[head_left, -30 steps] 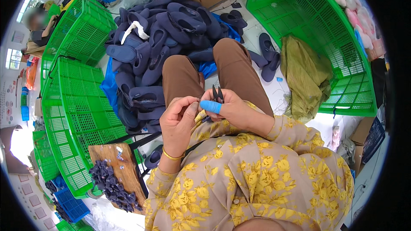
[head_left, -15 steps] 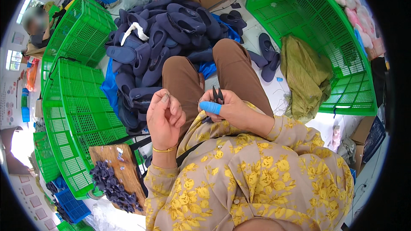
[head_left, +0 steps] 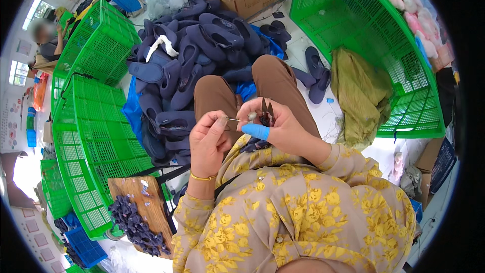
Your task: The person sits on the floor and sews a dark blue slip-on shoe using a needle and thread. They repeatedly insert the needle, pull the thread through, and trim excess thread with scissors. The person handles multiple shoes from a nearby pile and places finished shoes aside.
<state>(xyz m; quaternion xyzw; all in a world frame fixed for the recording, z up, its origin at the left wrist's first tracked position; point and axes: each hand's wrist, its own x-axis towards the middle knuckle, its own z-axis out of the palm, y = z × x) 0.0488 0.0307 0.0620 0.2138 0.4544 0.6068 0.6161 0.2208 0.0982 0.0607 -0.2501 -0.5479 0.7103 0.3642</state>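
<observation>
My left hand (head_left: 209, 134) is closed, thumb and fingertips pinching a thin, shiny needle (head_left: 235, 119) that points toward the other hand. My right hand (head_left: 270, 124), with a blue wrap (head_left: 256, 131) on its thumb, is curled around black thread snips (head_left: 267, 109) whose blades stick up. Close to the needle's tip, a small pale round piece (head_left: 252, 116) shows at the right fingers, with something dark behind it. Dark navy fabric (head_left: 256, 144) lies below the right hand on my lap.
In front of my knees lies a heap of navy slippers (head_left: 187, 65) on blue sheeting. Green crates stand at left (head_left: 106, 136) and right (head_left: 404, 45), beside an olive sack (head_left: 358, 96). A wooden board (head_left: 159, 207) at my left bears small navy fabric pieces. Another person (head_left: 48, 38) sits far left.
My left hand has moved right, nearer my right hand, and the needle now shows between them. My right hand has shifted slightly right and turned, showing the small pale piece.
</observation>
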